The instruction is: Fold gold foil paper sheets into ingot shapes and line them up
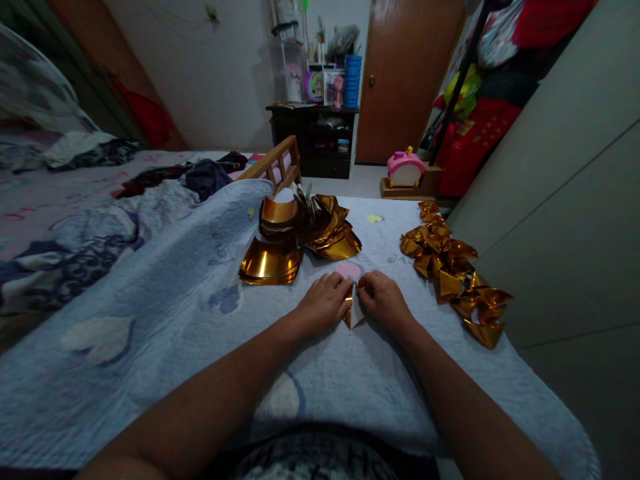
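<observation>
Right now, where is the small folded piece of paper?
In the head view, the folded paper is slightly right of and below centre, between the left hand and right hand, nearer the camera than the gold sheets.

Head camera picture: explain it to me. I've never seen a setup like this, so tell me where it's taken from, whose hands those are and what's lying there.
There is no machine here. A person wears a camera on their head, looking forward and down, so the forearms reaching in are their own. The left hand and right hand together hold a small folded sheet, gold on one side and pale on the other; how each finger grips it is hard to see. Beneath is a blue cover. Beyond the hands, slightly left, lie stacks of gold sheets; to the right is a long heap of folded gold pieces.
</observation>
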### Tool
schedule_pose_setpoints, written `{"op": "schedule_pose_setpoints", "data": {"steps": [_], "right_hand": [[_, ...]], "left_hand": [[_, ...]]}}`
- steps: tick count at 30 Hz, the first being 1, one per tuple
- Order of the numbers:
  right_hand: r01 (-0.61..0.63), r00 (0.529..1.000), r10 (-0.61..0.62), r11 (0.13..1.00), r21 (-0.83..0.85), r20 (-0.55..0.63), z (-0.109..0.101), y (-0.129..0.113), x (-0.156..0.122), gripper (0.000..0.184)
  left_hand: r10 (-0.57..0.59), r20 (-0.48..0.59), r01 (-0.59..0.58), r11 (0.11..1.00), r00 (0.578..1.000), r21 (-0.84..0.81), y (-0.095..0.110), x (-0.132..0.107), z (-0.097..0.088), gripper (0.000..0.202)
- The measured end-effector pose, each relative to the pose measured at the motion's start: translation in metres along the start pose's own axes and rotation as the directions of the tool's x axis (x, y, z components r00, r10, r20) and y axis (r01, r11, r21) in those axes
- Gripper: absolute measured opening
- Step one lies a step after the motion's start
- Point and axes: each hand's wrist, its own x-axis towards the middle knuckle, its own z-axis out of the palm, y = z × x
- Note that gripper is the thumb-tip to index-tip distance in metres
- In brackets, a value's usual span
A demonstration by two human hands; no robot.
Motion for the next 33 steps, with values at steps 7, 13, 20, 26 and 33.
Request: {"op": "schedule_pose_setpoints", "data": {"steps": [7,13,20,26,33], "right_hand": [[0.014,1.000,-0.014,1.000,0.003,0.017,-0.0006,-0.0016,-0.0007,0.008],[0.004,1.000,-0.004,1.000,-0.011,0.031,-0.0016,-0.0027,-0.0005,0.009],[-0.008,0.999,0.009,1.000,-0.029,0.032,-0.0012,-0.0028,-0.0005,0.009],[-0.010,0.999,0.011,1.000,-0.022,0.031,-0.0012,-0.0023,-0.0009,0.009],[0.005,1.000,-0.004,1.000,-0.024,0.028,-0.0009,-0.0019,-0.0014,0.009]], "left_hand": [[0.010,-0.018,-0.010,1.000,1.000,-0.006,-0.0008,-0.0006,-0.0001,0.033],[0.006,-0.017,-0.006,1.000,1.000,-0.007,-0.0013,0.0001,0.0007,0.034],[0.008,-0.012,-0.008,1.000,1.000,-0.008,-0.0012,0.0003,0.0002,0.034],[0.008,-0.011,-0.008,1.000,1.000,-0.013,-0.0026,0.0003,0.0006,0.034],[0.016,-0.020,-0.016,1.000,1.000,-0.013,-0.0038,0.0007,0.0020,0.034]]}}
